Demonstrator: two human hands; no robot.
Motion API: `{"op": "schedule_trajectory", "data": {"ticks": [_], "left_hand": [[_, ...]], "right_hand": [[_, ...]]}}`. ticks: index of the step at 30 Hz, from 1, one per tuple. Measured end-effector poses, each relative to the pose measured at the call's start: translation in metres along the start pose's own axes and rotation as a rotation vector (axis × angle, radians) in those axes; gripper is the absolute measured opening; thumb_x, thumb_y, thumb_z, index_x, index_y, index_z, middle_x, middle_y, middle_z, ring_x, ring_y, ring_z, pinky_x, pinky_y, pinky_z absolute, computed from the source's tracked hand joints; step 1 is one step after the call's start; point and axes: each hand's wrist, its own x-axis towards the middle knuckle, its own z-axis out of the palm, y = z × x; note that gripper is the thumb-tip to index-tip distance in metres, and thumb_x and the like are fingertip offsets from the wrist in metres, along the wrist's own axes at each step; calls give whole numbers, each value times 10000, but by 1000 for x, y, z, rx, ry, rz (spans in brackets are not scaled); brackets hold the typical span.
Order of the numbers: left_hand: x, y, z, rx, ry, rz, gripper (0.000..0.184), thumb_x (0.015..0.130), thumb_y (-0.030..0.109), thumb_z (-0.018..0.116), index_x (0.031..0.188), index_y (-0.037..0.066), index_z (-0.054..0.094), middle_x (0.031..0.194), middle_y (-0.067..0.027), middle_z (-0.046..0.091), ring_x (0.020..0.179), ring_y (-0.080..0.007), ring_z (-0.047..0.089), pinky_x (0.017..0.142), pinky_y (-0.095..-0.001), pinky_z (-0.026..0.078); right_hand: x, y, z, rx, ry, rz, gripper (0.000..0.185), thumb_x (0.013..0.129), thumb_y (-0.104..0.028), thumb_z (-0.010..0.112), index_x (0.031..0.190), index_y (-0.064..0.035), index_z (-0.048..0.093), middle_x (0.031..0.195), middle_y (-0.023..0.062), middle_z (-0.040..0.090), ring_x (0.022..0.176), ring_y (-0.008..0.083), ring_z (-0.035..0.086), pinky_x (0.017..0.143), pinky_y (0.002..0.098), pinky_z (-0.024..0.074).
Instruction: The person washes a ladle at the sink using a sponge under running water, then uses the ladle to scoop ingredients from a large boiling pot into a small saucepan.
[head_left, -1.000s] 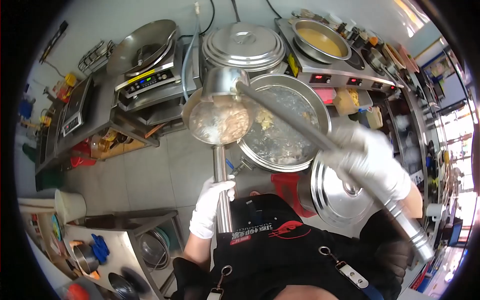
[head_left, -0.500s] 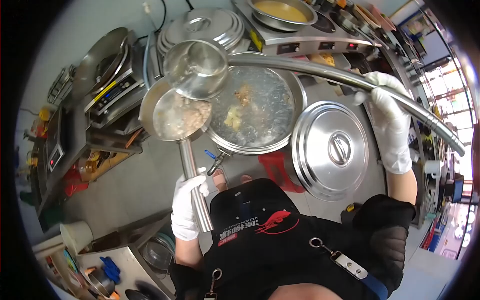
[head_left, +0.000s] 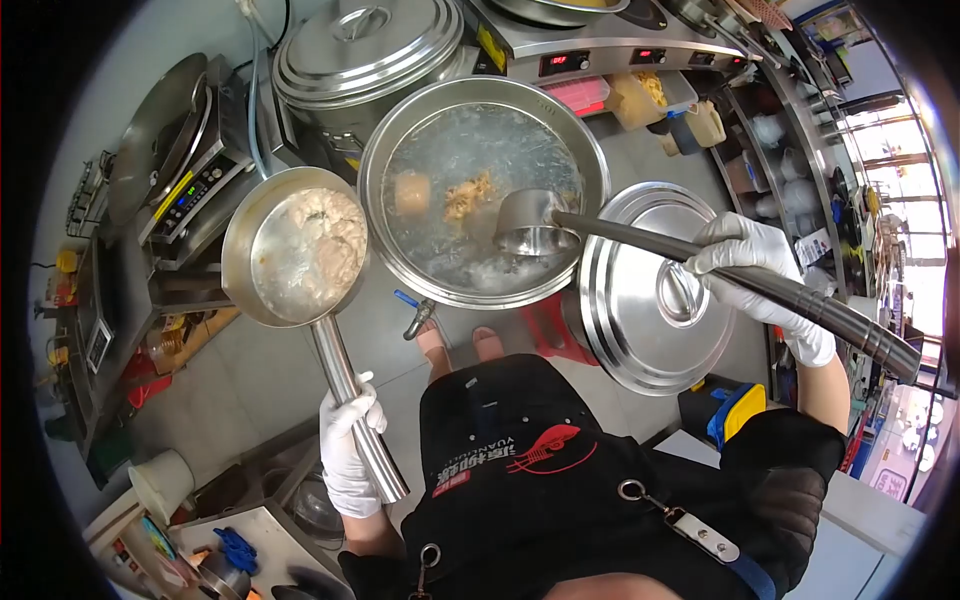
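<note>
Head camera: left hand (head_left: 350, 445) gripped saucepan (head_left: 240, 255), pale meat (head_left: 335, 240) already inside, frame left; right hand (head_left: 768, 250) clasped ladle (head_left: 530, 222) over central stockpot (head_left: 372, 185), clumps (head_left: 465, 195) unscooped.

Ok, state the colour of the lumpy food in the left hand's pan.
Pale pinkish beige; the food shows best in the head view.

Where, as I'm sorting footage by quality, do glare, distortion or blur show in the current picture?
Head view: the window is blown out, the lid by the right hand carries bright reflections, wide-angle distortion bows the cooker front, corners go black; the ladle looks fairly sharp.
</note>
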Motion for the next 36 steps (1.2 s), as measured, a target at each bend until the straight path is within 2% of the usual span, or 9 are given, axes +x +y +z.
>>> {"op": "schedule_trajectory", "data": {"ticks": [5,8,11,20,24,26,31,32,36], "left_hand": [[-1,1,5,0,26,-2,403,800,70,621,1155,-83,507,820,-67,541,584,-127,521,533,-263,434],[0,-1,4,-6,24,2,406,799,75,625,1153,-85,504,823,-66,542,584,-124,521,530,-260,433],[1,-2,2,-7,16,0,402,804,73,626,1153,-83,503,826,-66,544,583,-122,520,528,-262,434],[3,-4,-1,-9,-10,-22,381,818,51,616,1162,-74,509,841,-63,547,589,-121,518,530,-265,434],[2,-4,1,0,-3,-25,389,814,61,613,1162,-76,508,841,-62,546,598,-121,520,534,-263,433],[2,-2,4,10,-7,-18,393,810,65,611,1161,-79,507,840,-63,545,602,-121,519,534,-262,433],[2,-4,2,2,-19,-3,403,803,68,608,1162,-84,504,835,-65,541,599,-121,515,531,-262,430],[2,-4,2,5,-17,-1,406,802,69,607,1163,-85,504,834,-65,541,597,-121,515,530,-262,429],[0,-5,7,3,13,18,412,797,77,605,1164,-85,509,824,-67,535,588,-121,510,524,-261,425]], "right_hand": [[5,1,4,-71,-80,19,187,711,-53,733,897,-66,746,818,104,650,739,258,655,682,348,521],[1,4,8,-91,-88,52,192,694,-129,811,867,-109,728,874,94,660,762,257,671,684,338,528],[3,3,11,-62,-79,21,192,699,-40,730,886,-80,747,811,95,651,725,245,655,671,345,521],[8,4,19,50,-95,-75,248,657,25,686,872,-86,739,776,82,644,679,235,630,608,333,495],[21,7,10,164,-223,1,129,752,-105,733,861,-51,690,875,104,693,753,253,681,695,342,540],[31,11,10,265,-158,30,140,761,-116,747,872,-44,701,881,112,694,781,233,673,712,340,539],[37,29,5,543,18,398,145,824,-13,710,969,-15,703,981,87,704,854,131,664,796,276,553],[38,31,5,650,69,406,157,818,-23,723,974,-14,702,963,77,700,847,126,662,790,271,551],[40,40,-1,475,103,303,165,812,-5,720,976,-18,704,941,65,686,875,120,650,808,277,536]]}}
